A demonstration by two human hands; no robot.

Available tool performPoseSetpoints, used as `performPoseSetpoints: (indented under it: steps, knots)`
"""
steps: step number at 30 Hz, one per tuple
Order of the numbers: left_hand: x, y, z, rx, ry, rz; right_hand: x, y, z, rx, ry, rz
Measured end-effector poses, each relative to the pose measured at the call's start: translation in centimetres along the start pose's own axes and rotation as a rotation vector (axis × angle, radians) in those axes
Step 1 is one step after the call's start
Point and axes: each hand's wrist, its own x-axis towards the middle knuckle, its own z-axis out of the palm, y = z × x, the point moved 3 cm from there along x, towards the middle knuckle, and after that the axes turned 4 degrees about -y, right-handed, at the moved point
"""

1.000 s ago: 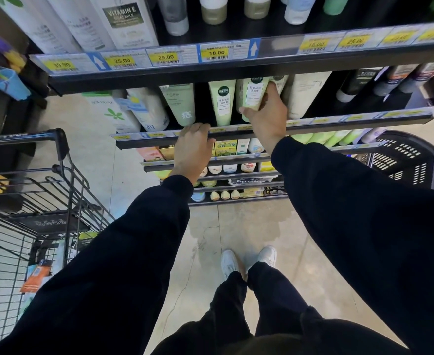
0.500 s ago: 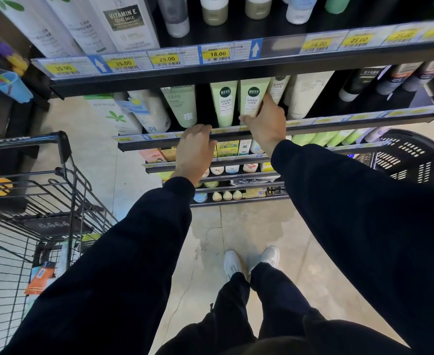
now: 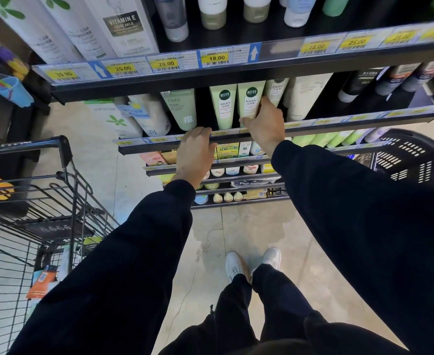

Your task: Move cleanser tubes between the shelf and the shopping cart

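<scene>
Floor (image 3: 282,242): pale beige polished slabs with thin seams and a hairline crack; soft glare from overhead light. Shelving unit (image 3: 236,75): black metal, several tiers, clear front strips carrying yellow price tags (image 3: 216,58) and blue arrow markers (image 3: 254,53). Basket (image 3: 413,160): black plastic, slotted walls, on the floor to the right, beside the lower tiers.

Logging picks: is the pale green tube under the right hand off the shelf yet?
Not yet. The tube stands among its neighbours on the shelf, the right hand gripping its lower end.
</scene>
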Motion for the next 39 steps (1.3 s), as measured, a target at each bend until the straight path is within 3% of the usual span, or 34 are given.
performPoseSetpoints:
  steps: [9, 17, 30, 35, 39]
  knots:
    - [-0.6, 0.3, -0.4, 0.032, -0.083, 0.042, -2.2, 0.4, -1.4, -0.026, -0.038, -0.042]
    - [-6.8, -0.3, -3.3, 0.103, 0.021, -0.004, -12.4, 0.1, -4.2, -0.418, -0.09, -0.374]
    - [-21.6, -1.9, -7.8, 0.115, 0.235, -0.4, -19.9, -4.7, -2.8, -0.399, -0.257, -0.823]
    - [-27.9, -2.0, -9.3, 0.138, 0.345, -0.535, -22.4, -6.5, -0.5, -0.351, -0.401, -0.954]
    - [-33.8, -2.3, -9.4, 0.147, 0.322, -0.747, -24.9, -7.6, 2.6, -0.29, -0.578, -1.007]
